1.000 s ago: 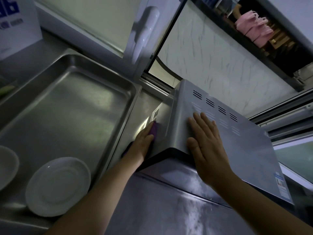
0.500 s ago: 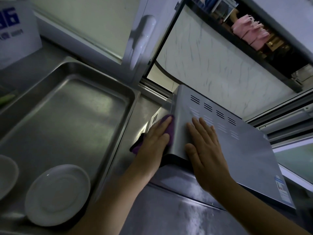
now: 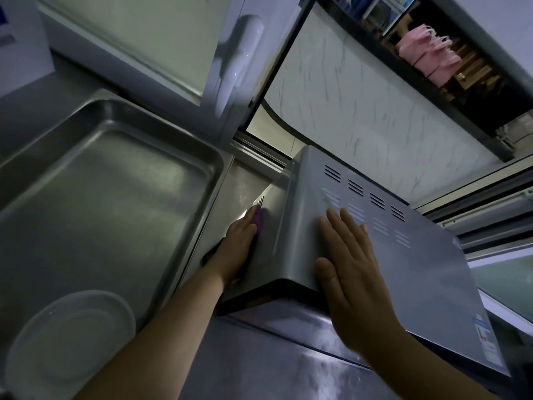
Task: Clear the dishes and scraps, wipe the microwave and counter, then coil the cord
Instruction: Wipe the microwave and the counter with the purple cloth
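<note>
A silver microwave (image 3: 409,255) stands on the steel counter (image 3: 259,368), seen from above. My left hand (image 3: 238,246) presses a purple cloth (image 3: 258,220) against the microwave's left side wall, low down near the side vents. Most of the cloth is hidden under the hand. My right hand (image 3: 350,272) lies flat with fingers spread on the microwave's top, near its front left corner. A white plate (image 3: 69,345) lies in the near corner of a large steel tray (image 3: 121,180) to the left. The cord is not in sight.
The tray's rim leaves only a narrow strip of counter beside the microwave's left wall. A window frame and a marbled wall panel (image 3: 360,116) rise behind. A dark shelf with pink bags (image 3: 429,53) hangs at the upper right.
My left hand with the cloth slid from the microwave's upper left edge down along its side wall. The right hand stayed put on top. The view shifted, so the second dish at far left dropped out.
</note>
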`<state>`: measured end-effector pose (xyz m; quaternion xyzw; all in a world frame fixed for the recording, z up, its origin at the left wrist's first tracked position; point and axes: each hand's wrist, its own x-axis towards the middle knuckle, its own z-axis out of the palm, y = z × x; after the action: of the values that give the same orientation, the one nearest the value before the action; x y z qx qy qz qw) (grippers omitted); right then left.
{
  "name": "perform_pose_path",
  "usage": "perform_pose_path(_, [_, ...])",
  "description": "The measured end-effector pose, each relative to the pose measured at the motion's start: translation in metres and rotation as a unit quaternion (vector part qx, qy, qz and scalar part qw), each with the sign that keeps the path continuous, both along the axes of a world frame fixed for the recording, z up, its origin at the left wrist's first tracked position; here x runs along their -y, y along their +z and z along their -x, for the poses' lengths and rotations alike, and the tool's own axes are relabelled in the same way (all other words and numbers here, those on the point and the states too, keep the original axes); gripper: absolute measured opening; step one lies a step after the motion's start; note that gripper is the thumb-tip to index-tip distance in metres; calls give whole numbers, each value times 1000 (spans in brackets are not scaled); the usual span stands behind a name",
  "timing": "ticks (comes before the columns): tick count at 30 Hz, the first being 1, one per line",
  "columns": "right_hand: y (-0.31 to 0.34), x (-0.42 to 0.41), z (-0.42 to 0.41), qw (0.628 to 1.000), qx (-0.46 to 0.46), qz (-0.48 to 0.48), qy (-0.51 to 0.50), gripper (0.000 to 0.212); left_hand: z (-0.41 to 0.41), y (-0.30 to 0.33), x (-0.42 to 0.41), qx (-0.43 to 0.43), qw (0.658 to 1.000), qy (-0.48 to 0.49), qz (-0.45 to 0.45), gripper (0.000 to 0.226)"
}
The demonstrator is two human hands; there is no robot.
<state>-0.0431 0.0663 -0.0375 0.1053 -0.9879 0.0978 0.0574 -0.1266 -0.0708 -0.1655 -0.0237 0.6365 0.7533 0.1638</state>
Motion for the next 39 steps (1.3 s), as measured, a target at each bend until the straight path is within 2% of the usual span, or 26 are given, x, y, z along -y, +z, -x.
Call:
perform_pose_path(4, [0, 0, -2, 1000, 5, -8, 0, 59, -4, 14, -2, 17, 999, 22, -33, 44])
perform_pose_path(10, [2, 1, -1, 1000, 2, -22, 3, 59, -17, 67, -4, -109, 991, 2, -72, 39])
perform_pose_path(14, [0, 1, -1, 1000, 4, -29, 7, 61, -4, 66, -6, -141, 989, -8, -45, 42])
perform_pose_path(23, [1, 0, 1, 1000, 24, -11, -3, 58, 42, -16, -14, -3, 999, -14, -44, 40])
perform_pose_path(27, [2, -1, 0, 999, 35, -18, -1, 56, 39, -10, -16, 50, 992, -11, -114, 39])
perform_pose_path(29, [2, 0, 0, 999, 35, -21, -3, 56, 37, 1, -18, 80, 988, -3, -129, 51])
perform_pose_path(31, [2, 0, -1, 999, 39, -24, -5, 55, 31, 21, -16, 44, 991, -14, -123, 54])
perform_pose_path(35, [6, 0, 1, 998, 53, -32, -1, 54, 23, 65, -14, -82, 990, -13, -113, 50])
perform_pose_path(39, [7, -1, 0, 997, 73, -37, 8, 58, 16, 78, -15, -171, 984, -7, -38, 46])
